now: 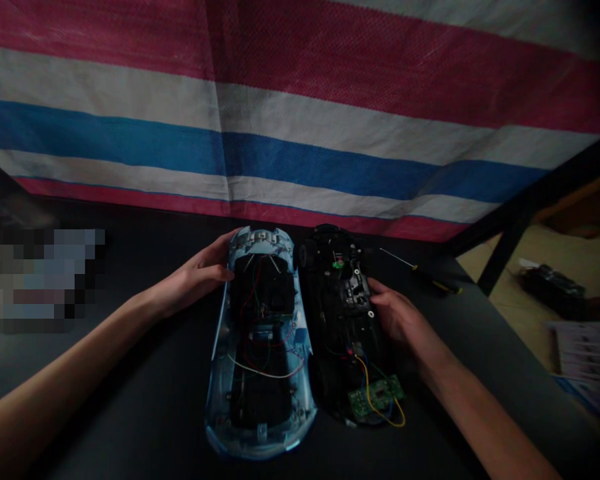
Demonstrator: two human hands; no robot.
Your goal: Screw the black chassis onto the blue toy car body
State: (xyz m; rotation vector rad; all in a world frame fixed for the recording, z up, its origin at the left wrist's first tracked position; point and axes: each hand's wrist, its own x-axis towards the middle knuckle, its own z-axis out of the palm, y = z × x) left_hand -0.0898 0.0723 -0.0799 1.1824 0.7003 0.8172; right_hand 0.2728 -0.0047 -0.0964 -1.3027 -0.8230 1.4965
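A light blue toy car body shell [303, 373] lies upside down, its inside facing up with thin red, green and white wires across it. My left hand [203, 277] grips its left edge near the far end, fingers partly hidden behind the rim. Close beside it on the right is the black toy car chassis [325, 313], its inner parts showing. My right hand [397, 313] holds the chassis by its right side, the fingers partly hidden. A green circuit board [377, 397] with a looping yellow wire sits at the chassis's near end.
A screwdriver [430, 280] lies on the dark table [145, 400] beyond my right hand. Striped red, white and blue sheeting [300, 160] hangs behind the table. Past the right edge, a black object [553, 287] and papers [587, 353] are lower down. A pixelated patch covers something at left.
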